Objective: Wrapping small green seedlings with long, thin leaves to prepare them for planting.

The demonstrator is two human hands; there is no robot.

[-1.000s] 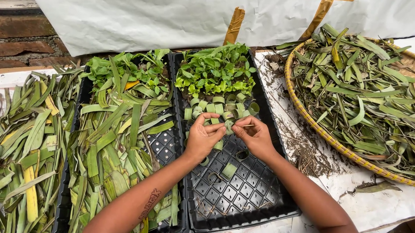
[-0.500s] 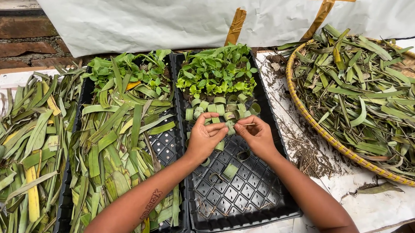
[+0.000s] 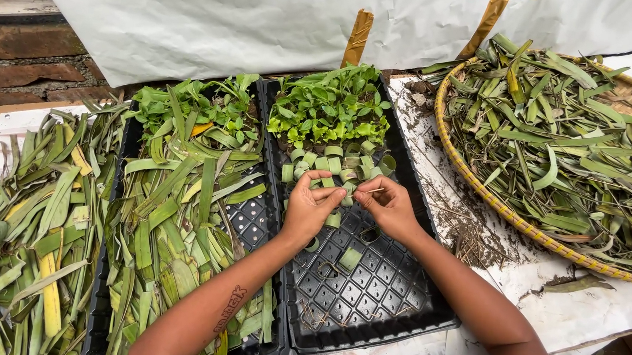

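While both hands meet over the black cell tray (image 3: 367, 305), we see the left hand (image 3: 308, 208) curled, fingertips pinching a rolled leaf strip (image 3: 330, 183); right hand (image 3: 387, 206) pinches a thin sliver at that strip; strip sits above tray's middle, just in front of leaf-ring cups (image 3: 335, 164); seedlings (image 3: 331, 113) at tray's far end; woven basket (image 3: 476, 187) w/ leaves to tray's right; loose leaves (image 3: 174, 220) left of tray.

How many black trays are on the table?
2. The left tray lies under loose leaf strips. The right tray holds seedlings and leaf rings, with both hands above it. More could be hidden under the leaves.
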